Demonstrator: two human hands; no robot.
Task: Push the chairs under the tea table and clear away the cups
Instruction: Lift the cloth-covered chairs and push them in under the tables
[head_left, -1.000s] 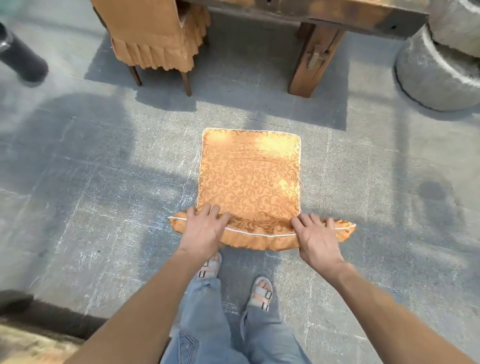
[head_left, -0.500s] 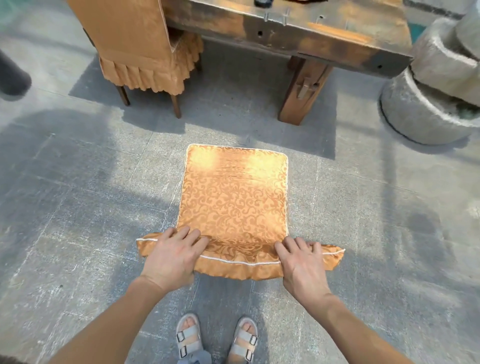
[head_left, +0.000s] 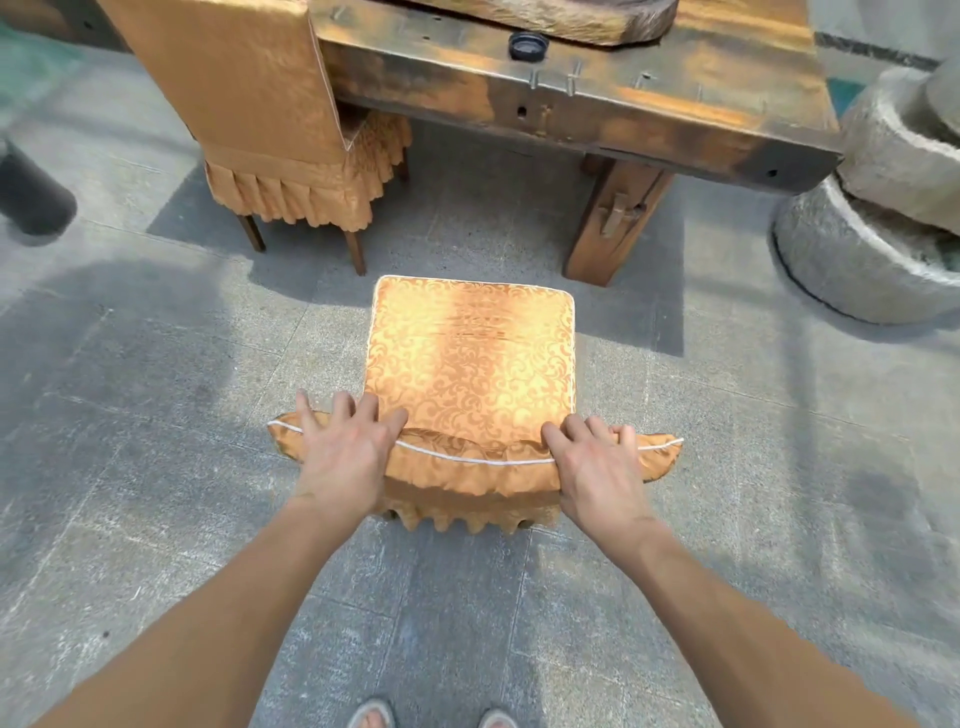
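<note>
Chair (head_left: 470, 358) near tea table (head_left: 649, 104), L hand (head_left: 345, 452) flat on its back top, R hand (head_left: 597, 467) apparently in grip on it.

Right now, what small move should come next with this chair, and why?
Probably push the chair straight forward toward the tea table: the left hand and right hand are on its backrest, and its seat is wholly out from under it.

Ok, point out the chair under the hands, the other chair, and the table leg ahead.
near chair (head_left: 470, 358): head view, middle of its seat cushion.
far chair (head_left: 234, 78): head view, on its covered backrest.
table leg (head_left: 613, 223): head view, mid-height on the wooden leg.
</note>
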